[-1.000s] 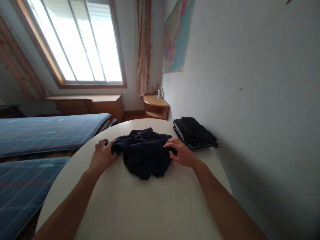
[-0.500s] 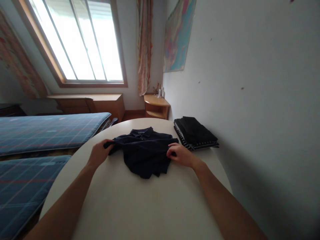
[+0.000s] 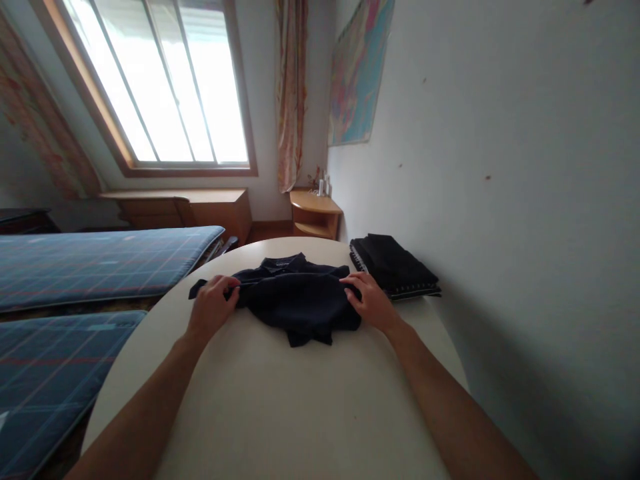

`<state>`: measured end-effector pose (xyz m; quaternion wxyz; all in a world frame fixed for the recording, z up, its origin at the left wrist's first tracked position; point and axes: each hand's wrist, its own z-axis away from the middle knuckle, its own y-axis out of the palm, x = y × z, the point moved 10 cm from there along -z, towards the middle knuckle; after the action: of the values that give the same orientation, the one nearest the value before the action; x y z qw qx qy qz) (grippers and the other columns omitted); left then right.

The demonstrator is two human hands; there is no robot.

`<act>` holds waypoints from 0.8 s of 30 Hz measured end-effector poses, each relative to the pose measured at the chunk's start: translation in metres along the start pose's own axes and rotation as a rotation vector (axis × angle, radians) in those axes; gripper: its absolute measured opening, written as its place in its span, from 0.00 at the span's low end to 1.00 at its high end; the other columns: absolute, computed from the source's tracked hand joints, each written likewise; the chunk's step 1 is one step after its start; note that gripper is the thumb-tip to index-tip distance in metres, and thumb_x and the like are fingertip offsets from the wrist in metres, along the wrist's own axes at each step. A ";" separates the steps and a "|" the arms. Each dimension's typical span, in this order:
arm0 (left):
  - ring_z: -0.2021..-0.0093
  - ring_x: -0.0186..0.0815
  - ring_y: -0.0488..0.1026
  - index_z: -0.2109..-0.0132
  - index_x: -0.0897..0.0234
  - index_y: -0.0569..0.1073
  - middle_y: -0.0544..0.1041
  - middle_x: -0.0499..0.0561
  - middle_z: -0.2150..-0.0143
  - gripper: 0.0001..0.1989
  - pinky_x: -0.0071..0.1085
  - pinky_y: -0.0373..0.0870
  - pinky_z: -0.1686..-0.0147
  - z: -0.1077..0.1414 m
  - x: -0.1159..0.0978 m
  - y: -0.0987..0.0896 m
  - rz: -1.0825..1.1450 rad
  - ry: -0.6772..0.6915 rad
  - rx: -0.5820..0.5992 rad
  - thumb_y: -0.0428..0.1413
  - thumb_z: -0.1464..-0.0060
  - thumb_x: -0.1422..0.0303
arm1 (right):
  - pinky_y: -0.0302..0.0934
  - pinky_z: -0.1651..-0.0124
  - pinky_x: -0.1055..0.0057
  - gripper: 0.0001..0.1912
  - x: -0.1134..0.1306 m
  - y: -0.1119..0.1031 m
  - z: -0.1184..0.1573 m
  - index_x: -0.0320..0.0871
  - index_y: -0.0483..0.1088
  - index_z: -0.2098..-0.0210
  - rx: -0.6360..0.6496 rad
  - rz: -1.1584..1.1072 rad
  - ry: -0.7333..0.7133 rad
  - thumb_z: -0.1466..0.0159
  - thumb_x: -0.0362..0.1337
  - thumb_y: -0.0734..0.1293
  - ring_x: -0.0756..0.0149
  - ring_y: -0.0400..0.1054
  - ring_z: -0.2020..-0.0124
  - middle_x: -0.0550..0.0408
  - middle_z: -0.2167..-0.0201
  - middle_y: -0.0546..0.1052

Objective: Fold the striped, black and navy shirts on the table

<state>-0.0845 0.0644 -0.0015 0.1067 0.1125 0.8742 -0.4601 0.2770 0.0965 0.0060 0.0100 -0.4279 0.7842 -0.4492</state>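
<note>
A dark navy collared shirt [image 3: 303,303] lies on the white round table [image 3: 280,400], its collar towards the far edge and its lower part folded up over itself. My left hand [image 3: 214,305] pinches the shirt near its left side, and a sleeve end sticks out beyond the knuckles. On the opposite side my right hand [image 3: 371,301] is closed on the shirt's right edge, thumb below and fingers above. Close to the right hand rests a stack of folded dark clothes [image 3: 397,263].
Two beds with blue plaid mattresses [image 3: 100,263] stand left of the table. A wall [image 3: 525,233] runs along the right side. Beyond the table are a small corner shelf [image 3: 315,202], a wooden desk [image 3: 220,195] and a window [image 3: 165,87].
My left hand has moved inward from the sleeve end along the shirt. The right hand has shifted slightly right and away from me. The shirt's near edge lies farther up.
</note>
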 end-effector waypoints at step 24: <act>0.60 0.39 0.74 0.59 0.60 0.78 0.77 0.52 0.60 0.16 0.33 0.70 0.56 0.005 -0.048 -0.007 0.332 0.121 -0.019 0.50 0.39 0.57 | 0.64 0.56 0.66 0.13 0.017 -0.013 -0.004 0.46 0.77 0.60 -0.130 0.052 0.110 0.31 0.42 0.62 0.60 0.72 0.63 0.51 0.67 0.77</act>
<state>-0.0402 0.0516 0.0157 0.1295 0.2816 0.8527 -0.4205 0.2727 0.0847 0.0238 -0.0494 -0.3815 0.8221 -0.4198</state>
